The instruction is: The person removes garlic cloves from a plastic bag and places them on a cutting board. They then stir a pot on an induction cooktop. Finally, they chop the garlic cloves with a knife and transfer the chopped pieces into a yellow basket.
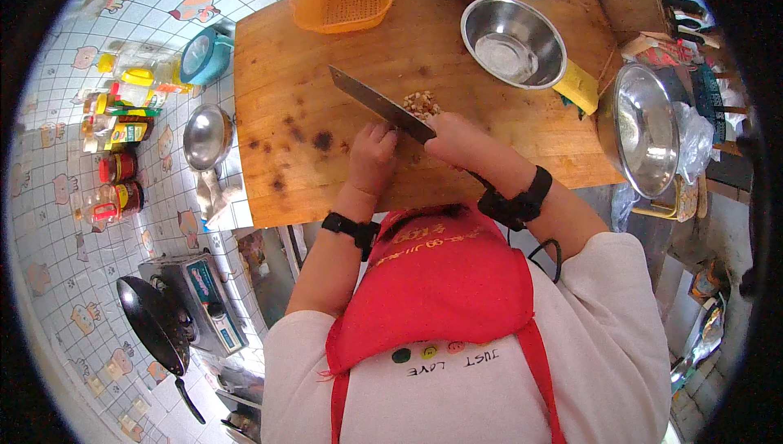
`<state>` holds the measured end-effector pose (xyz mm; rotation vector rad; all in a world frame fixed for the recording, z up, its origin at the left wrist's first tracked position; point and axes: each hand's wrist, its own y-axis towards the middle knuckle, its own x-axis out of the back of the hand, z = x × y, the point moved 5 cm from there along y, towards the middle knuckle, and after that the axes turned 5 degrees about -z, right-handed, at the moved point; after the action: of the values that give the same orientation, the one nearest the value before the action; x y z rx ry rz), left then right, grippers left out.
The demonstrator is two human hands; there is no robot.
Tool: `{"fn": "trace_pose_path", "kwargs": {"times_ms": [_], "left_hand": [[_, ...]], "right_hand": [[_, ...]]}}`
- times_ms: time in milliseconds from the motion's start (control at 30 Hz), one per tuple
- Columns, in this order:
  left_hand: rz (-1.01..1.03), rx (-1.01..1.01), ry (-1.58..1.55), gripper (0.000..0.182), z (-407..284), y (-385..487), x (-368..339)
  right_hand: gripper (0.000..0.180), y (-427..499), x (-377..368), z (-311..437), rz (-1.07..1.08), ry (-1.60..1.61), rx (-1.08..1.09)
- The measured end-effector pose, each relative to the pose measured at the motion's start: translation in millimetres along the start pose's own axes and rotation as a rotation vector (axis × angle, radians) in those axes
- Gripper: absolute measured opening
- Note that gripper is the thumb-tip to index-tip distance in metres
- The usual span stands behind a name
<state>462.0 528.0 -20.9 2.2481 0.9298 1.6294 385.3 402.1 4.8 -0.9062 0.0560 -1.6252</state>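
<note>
In my right hand (pixel 456 138) is the handle of a broad kitchen cleaver (pixel 379 100). Its blade slants across the wooden board (pixel 520 138), with the tip to the upper left. My left hand (pixel 374 153) rests close to the near side of the blade, its fingers curled downward. Whether anything sits under those fingers is hidden. Just beyond the blade, near my right hand, lies a small pile of chopped pale food pieces (pixel 421 103); the cleaver and hand cover part of it.
An orange plastic basket (pixel 348 22) stands at the back. Metal bowls (pixel 511 43) are at back right, before a knife block (pixel 639 16). A larger metal basin (pixel 648 132) stands at right. Seasoning bottles (pixel 125 132) line the left; a frying pan (pixel 153 321) sits on a stove.
</note>
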Motion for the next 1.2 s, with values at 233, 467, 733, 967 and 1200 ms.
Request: {"fn": "trace_pose_path", "kwargs": {"times_ms": [233, 467, 733, 967, 1200], "left_hand": [[-0.031, 0.01, -0.041, 0.019, 1, -1, 0], [-0.008, 0.002, -0.035, 0.015, 4, -1, 0], [-0.05, 0.0, -0.051, 0.013, 1, -1, 2], [-0.049, -0.004, -0.03, 0.013, 2, -1, 4], [-0.034, -0.002, -0.022, 0.01, 3, -4, 1]], "right_hand": [[0.019, -5, 3, -1, 0.036, 0.0, -0.059], [0.018, 7, -1, 13, 0.002, 0.061, -0.046], [0.012, 13, -9, 5, 0.064, 0.089, -0.081], [0.009, 3, -3, 1, 0.045, 0.264, -0.066], [0.01, 4, -2, 4, 0.078, 0.156, -0.098]]}}
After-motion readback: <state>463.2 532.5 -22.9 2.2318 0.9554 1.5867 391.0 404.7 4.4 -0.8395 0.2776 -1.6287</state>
